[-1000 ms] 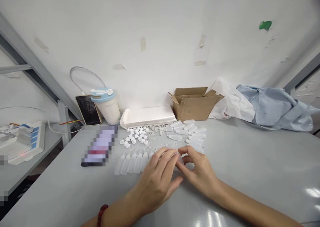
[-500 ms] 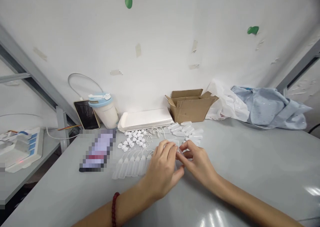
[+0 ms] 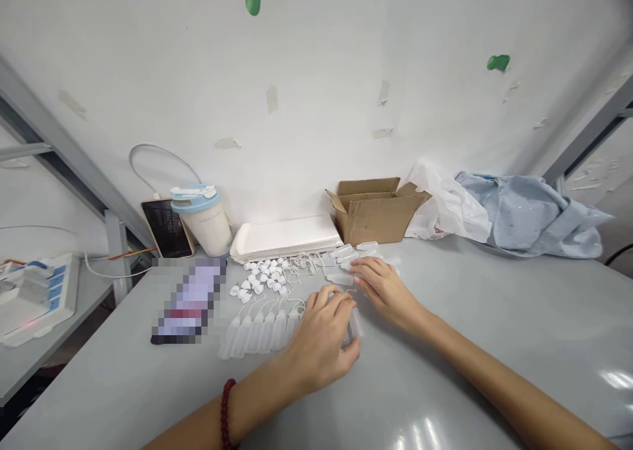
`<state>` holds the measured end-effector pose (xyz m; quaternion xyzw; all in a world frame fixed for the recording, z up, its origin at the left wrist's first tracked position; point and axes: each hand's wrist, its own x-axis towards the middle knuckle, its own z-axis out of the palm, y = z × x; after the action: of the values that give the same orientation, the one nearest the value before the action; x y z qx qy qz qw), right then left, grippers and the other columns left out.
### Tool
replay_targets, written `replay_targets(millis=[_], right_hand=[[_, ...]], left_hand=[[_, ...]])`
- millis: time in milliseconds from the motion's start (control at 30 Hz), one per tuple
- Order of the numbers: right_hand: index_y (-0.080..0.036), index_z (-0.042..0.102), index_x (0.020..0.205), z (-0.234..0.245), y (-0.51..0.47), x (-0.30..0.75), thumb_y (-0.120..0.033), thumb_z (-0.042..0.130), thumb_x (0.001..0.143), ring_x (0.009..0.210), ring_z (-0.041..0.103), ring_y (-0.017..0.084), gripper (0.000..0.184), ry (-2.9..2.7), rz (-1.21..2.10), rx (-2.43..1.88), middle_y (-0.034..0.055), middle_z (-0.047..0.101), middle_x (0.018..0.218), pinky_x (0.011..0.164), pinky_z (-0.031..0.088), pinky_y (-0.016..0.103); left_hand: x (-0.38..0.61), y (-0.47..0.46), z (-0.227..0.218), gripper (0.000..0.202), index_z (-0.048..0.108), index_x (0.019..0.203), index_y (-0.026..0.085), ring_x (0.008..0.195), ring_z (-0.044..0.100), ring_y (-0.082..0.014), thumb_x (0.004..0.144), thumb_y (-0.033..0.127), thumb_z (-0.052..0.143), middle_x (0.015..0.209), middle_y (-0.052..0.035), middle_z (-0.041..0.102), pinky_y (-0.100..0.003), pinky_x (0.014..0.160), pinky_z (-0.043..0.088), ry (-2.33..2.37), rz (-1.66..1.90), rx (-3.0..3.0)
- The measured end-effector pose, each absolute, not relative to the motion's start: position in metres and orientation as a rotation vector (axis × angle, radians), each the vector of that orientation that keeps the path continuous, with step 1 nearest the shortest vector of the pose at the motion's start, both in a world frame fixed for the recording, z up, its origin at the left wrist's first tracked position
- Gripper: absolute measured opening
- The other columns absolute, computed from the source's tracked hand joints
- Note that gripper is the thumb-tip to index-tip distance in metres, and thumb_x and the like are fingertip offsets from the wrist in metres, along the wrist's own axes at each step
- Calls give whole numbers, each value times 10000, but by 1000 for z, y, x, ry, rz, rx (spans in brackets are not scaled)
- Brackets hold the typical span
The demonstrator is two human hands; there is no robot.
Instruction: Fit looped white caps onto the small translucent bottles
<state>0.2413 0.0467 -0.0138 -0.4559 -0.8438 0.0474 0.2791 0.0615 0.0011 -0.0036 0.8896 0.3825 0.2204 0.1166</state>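
My left hand (image 3: 324, 338), with a dark red bead bracelet (image 3: 227, 404) on its wrist, curls around a translucent plastic tube (image 3: 355, 324) at the right end of a row. The rest of this row of clear tubes (image 3: 260, 331), each with a thin white string at its top, lies to the left and is partly covered by the hand. My right hand (image 3: 388, 291) is stretched out over the loose clear tubes (image 3: 341, 275), fingers apart and touching the pile's edge. Small white caps (image 3: 262, 275) and tangled white strings (image 3: 301, 263) lie behind the row.
Behind the parts are a stack of white trays or cards (image 3: 287, 235) and an open cardboard box (image 3: 378, 212). A lidded cup (image 3: 205, 225), a propped phone (image 3: 168, 229) and a blurred flat item (image 3: 190, 298) are at left. A white bag (image 3: 445, 202) and blue cloth (image 3: 534, 212) sit right.
My right hand has left my left hand's fingertips and moved up to the loose tubes, its fingers straightening. My left hand stays by the row, slightly lower, its tube now more visible.
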Motion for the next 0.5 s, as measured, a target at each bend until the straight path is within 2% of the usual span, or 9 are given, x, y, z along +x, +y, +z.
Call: replay_targets(millis=[100,267,400,500], right_hand=[[-216,574,1104,-14,48,242,-264,317,951,1216,397,255,303,-2396,167,-1203,102,547,1233,913,373,474],[-247,565,1151,-16,44,239,-317,292,959,1253,361,273,341,-2495,226,-1201,82,556,1238,944,325,537],[-250,583,1121,-13,41,236,-324,292,959,1268,339,296,341,-2522,230,-1225,85,556,1234,943,293,592],[-252,613,1056,-12,39,235,-308,304,957,1263,348,297,329,-2526,221,-1228,82,575,1197,936,301,588]], left_hand=[[61,1,1,336,526,1058,167,1072,418,-280,724,181,564,1060,-78,584,-425,868,396,1136,573,2630],[61,0,0,326,522,1058,157,1064,407,-281,737,205,556,1040,-87,573,-424,871,388,1181,485,2655],[60,-1,-4,368,500,1099,153,1073,402,-282,740,213,553,1076,-94,563,-430,884,381,1184,481,2676],[61,-3,-5,386,484,1125,160,1068,410,-282,750,225,550,1090,-99,554,-432,870,390,1198,485,2683]])
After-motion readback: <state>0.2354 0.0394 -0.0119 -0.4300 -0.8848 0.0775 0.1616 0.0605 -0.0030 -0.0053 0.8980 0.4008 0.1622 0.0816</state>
